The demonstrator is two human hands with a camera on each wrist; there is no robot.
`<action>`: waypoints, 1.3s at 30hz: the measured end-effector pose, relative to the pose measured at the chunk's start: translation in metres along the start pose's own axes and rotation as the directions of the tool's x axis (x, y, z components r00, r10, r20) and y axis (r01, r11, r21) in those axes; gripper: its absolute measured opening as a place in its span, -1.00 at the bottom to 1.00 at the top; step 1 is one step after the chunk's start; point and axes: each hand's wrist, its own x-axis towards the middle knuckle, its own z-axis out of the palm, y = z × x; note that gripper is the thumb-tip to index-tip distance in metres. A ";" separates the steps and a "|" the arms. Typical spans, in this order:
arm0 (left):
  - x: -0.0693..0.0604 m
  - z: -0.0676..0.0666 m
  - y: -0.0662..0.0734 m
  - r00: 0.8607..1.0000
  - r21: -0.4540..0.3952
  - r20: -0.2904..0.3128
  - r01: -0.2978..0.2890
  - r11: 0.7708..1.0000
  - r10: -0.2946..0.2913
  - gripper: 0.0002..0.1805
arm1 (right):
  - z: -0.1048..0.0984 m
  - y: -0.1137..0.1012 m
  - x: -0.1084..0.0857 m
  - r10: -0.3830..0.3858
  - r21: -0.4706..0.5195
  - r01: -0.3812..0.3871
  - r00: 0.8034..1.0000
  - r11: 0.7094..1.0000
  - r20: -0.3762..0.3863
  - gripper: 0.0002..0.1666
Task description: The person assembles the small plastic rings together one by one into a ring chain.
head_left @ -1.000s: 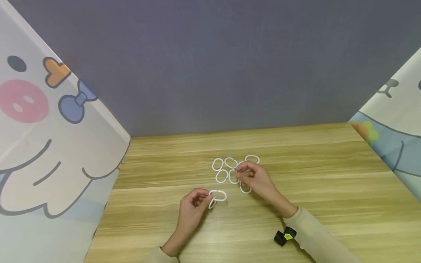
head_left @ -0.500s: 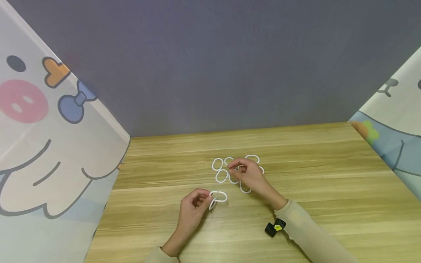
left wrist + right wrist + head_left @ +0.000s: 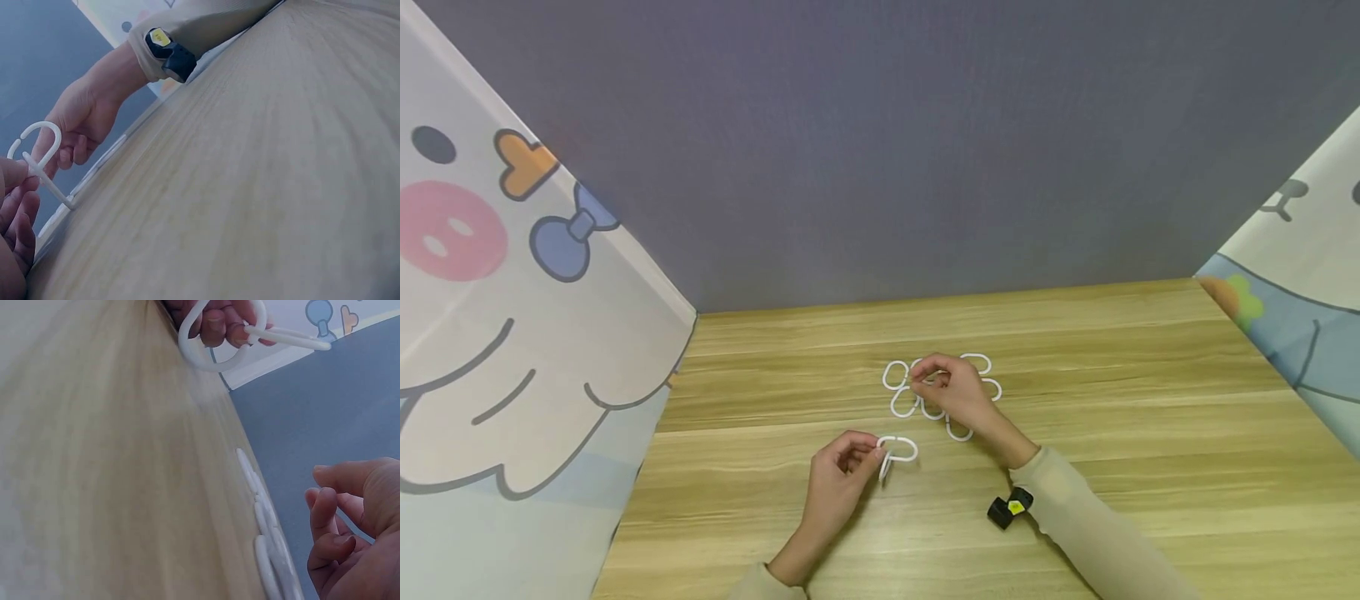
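My left hand (image 3: 837, 479) pinches a pair of white C-shaped rings between thumb and forefinger. One ring (image 3: 915, 451) sticks out to the right, and the other (image 3: 883, 471) hangs below it; in the right wrist view they cross at the fingertips, each a white ring (image 3: 206, 364) or bar-like ring (image 3: 290, 339). My right hand (image 3: 958, 392) hovers over several loose white rings (image 3: 886, 375), partly covering them. The right wrist view shows this hand (image 3: 359, 531) with thumb and forefinger apart, the other fingers loosely bent, and nothing visible between them.
A wood-grain tabletop (image 3: 737, 500) lies beneath both hands. Behind it stands a grey panel (image 3: 925, 167), with cartoon-printed panels (image 3: 625, 350) at left and right. A black device (image 3: 1009, 507) is strapped at the right wrist.
My right hand has moved left over the loose rings, uncovering a ring on the right and covering more of one at upper middle. The left hand stays nearly still; its lower ring has swung slightly.
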 end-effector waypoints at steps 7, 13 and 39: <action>0.000 0.000 -0.001 1.000 0.006 -0.006 -0.002 1.000 0.002 -0.93 | 0.007 0.004 0.005 -0.027 -0.038 0.026 0.999 0.999 -0.017 -0.81; -0.001 0.000 -0.001 1.000 0.015 -0.010 0.007 1.000 -0.007 -0.92 | 0.009 0.008 0.007 -0.048 -0.113 0.046 0.999 0.993 -0.015 -0.79; -0.001 0.000 0.000 1.000 0.007 -0.004 0.015 1.000 -0.015 -0.92 | 0.015 0.015 0.007 -0.146 -0.301 0.137 0.989 0.944 -0.007 -0.76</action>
